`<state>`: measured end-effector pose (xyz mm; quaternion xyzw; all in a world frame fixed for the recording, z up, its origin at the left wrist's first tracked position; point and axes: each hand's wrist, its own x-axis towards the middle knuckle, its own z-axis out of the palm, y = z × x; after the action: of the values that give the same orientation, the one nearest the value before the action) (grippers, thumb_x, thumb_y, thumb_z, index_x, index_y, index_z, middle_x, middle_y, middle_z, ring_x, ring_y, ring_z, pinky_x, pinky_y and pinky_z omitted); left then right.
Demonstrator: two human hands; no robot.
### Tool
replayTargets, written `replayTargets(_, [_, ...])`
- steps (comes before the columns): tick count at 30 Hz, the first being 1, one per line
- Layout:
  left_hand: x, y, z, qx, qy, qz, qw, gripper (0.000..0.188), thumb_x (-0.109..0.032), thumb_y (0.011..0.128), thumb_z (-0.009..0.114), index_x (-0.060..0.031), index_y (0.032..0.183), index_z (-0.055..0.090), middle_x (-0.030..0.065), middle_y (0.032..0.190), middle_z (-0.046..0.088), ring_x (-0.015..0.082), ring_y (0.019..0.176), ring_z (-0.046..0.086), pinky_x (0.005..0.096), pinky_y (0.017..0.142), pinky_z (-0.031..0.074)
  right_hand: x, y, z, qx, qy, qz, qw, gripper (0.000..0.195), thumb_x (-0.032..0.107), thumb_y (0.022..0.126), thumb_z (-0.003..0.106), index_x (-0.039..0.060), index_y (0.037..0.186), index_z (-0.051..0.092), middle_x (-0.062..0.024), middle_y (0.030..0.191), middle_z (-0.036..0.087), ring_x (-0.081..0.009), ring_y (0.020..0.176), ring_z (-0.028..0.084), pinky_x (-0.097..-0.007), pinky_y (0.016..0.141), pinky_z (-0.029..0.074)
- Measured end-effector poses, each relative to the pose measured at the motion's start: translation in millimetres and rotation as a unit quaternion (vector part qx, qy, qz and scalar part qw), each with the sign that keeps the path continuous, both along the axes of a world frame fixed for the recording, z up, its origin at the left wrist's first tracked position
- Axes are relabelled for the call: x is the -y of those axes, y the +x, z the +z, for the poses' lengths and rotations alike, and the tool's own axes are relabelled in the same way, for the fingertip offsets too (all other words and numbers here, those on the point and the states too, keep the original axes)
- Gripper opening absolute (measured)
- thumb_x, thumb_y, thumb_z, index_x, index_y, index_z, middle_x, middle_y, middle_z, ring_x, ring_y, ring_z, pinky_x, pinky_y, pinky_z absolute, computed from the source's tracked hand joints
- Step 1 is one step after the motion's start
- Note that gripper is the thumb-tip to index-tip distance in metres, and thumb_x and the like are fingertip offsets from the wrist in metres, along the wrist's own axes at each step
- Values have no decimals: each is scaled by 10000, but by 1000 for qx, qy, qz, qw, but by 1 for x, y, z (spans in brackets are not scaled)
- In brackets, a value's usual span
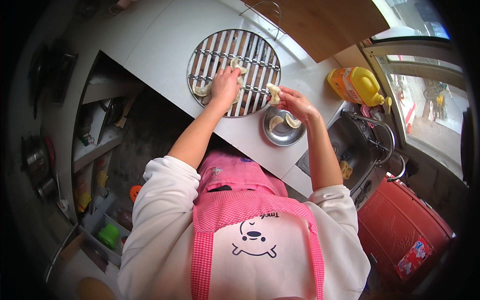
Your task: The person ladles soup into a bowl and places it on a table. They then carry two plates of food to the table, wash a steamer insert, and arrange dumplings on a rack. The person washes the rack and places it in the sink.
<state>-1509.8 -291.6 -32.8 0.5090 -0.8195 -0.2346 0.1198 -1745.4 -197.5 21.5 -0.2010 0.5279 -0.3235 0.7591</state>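
Note:
A round slatted rack (258, 75) with a metal rim and chain-like metal links lies on the white counter. Several pale crescent dumplings (202, 90) rest on its left and middle part. My left hand (225, 85) reaches over them, fingertips at a dumpling (237, 64) near the rack's middle; its palm side is hidden, so a grip cannot be made out. Between the fingers and thumb of my right hand (296, 103) is a pale dumpling (273, 93), raised by the rack's right edge. Below that hand, a round metal dish (284, 139) holds two more dumplings (292, 121).
A yellow plastic jug (356, 86) lies tilted beside the window, right of the rack. The metal sink (360, 138) and its curved faucet (388, 137) are at my right. A wire stand (279, 18) is behind the rack. Dark open shelving (97, 138) lies below the counter at left.

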Motion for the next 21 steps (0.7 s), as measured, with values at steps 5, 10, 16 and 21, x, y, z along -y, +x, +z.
replayTargets(5, [5,-8,7,73,-12,-33,997,349,-134,684,781,-127,1000,632,71,1002,610,275,1019,550,394,908,439,-57,-43,-24,-125,-10,20,992,328,193,974,538,40,1263,563,-27,1035,647,-65,881,581,-221,762,479])
replayTargets(10, [7,-4,0,100,-56,-105,988,308,-111,701,734,-82,987,623,98,992,604,279,979,580,402,854,484,-75,-38,-47,-357,-136,61,922,295,150,885,559,46,1156,614,-91,909,681,-180,795,639,-321,738,511])
replayTargets(16, [8,15,26,2,33,-100,994,304,-155,823,696,-54,1090,590,109,1035,615,258,996,613,371,863,498,-75,-19,-26,-619,-120,139,764,308,100,813,633,86,1120,629,-127,892,684,-237,749,652,-332,693,511])
replayTargets(21, [-4,17,51,-475,498,98,719,440,-213,1000,497,-25,1374,364,163,1335,528,225,1176,558,321,991,466,-76,0,-14,-562,-225,-8,796,277,105,823,661,82,1099,637,-95,901,688,-198,737,655,-303,675,517])
